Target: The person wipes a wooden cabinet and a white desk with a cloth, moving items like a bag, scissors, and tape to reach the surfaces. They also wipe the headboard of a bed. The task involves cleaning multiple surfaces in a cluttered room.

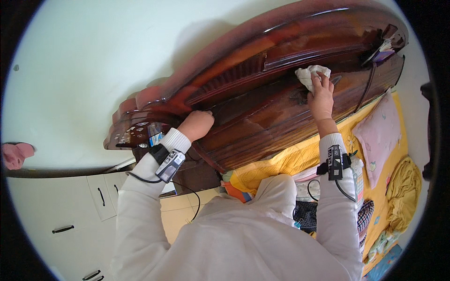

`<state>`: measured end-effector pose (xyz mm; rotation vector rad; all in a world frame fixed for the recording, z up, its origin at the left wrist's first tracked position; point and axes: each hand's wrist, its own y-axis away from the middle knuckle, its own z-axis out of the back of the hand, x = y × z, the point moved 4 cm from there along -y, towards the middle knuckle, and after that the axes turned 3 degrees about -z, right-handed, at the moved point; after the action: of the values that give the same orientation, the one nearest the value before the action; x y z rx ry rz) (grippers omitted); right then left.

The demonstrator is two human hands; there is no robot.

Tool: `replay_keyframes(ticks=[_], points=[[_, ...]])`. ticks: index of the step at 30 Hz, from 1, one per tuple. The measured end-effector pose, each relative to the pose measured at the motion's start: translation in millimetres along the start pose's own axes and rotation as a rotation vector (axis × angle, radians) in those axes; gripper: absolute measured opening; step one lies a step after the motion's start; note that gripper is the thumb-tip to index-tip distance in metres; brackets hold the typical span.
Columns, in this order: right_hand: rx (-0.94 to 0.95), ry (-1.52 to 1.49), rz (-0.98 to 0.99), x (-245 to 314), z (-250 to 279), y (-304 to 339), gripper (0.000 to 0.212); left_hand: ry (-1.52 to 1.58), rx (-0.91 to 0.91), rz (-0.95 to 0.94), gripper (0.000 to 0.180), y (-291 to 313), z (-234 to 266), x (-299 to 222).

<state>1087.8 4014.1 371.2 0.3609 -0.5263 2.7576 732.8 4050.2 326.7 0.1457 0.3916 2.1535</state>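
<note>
My right hand reaches up to the dark red wooden headboard, its fingers closed on a crumpled white cloth. The cloth touches the headboard's glossy ledge, close to the raised back panel. Farther left, my left hand rests as a fist on the same ledge, with nothing seen in it. Its fingertips are tucked out of sight. Small stickers and a blue-and-white box are at the headboard's left end, just beyond my left wrist.
Several booklets stand at the headboard's right end, near a dark cord. Below lies a bed with a yellow quilted cover, a pink pillow and a bunched yellow cloth. White cabinets stand at left; a pink cap is beside the wall.
</note>
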Motion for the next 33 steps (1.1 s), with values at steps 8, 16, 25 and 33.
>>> replay_keyframes(ticks=[8, 16, 25, 33], points=[[0.008, 0.04, -0.009, -1.2, -1.0, -0.6, 0.065, 0.134, -0.184, -0.022, 0.025, -21.3, 3.1, -4.0], [-0.01, 0.025, -0.001, 0.8, 0.9, 0.1, 0.062, 0.171, -0.052, 0.061, 0.021, -13.2, -5.8, 5.3], [-0.004, 0.009, -0.008, -0.9, 1.0, 1.5, 0.062, 0.379, -0.315, 0.17, 0.005, 56.6, 25.0, 17.3], [-0.023, 0.021, 0.022, -4.5, -3.6, -0.5, 0.065, 0.332, -0.185, 0.037, 0.017, 13.4, 8.8, 4.9]])
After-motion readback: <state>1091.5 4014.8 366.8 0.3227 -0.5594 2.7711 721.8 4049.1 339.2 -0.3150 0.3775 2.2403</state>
